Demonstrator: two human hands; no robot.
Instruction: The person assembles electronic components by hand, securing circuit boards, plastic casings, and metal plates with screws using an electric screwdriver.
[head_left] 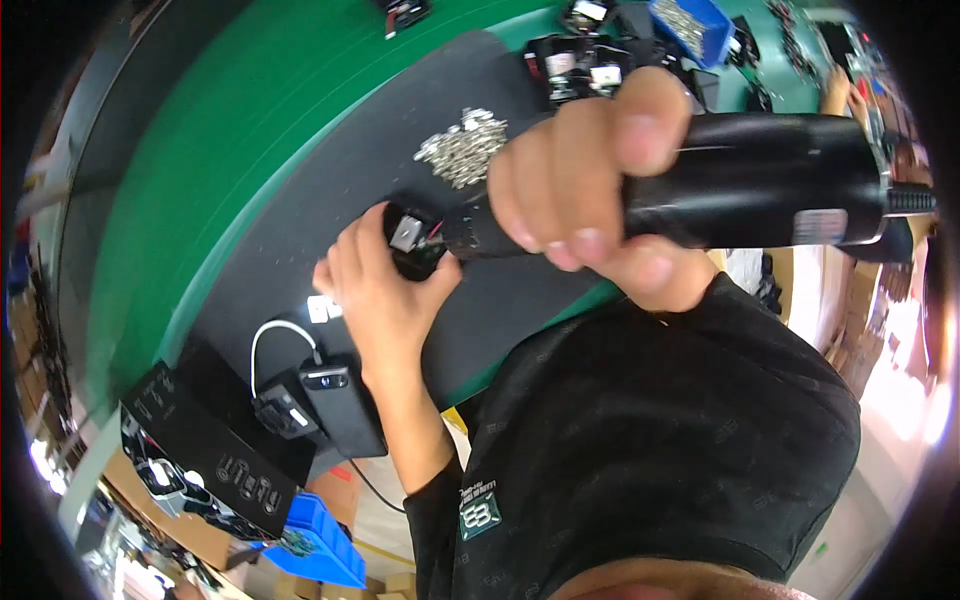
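Note:
My right hand (590,185) is wrapped around a thick black cylindrical electric screwdriver (770,180). Its cord leaves the far right end, and its dark narrow end points left. That end reaches a small black plastic housing (418,268), which holds a silver block (407,233) and a bit of red wire. My left hand (375,295) grips this housing from the left and near side, on the dark mat (330,215). The tip itself is hard to make out; I cannot tell whether it touches a screw. Just beyond the housing lies a heap of small silver metal pieces (463,150).
Several black housings (575,70) crowd the far side beside a blue bin (695,30) on the green table (215,170). A black power bank (342,405) with a white cable and a black box (210,450) stand near left. Another person's hand (838,92) shows far right.

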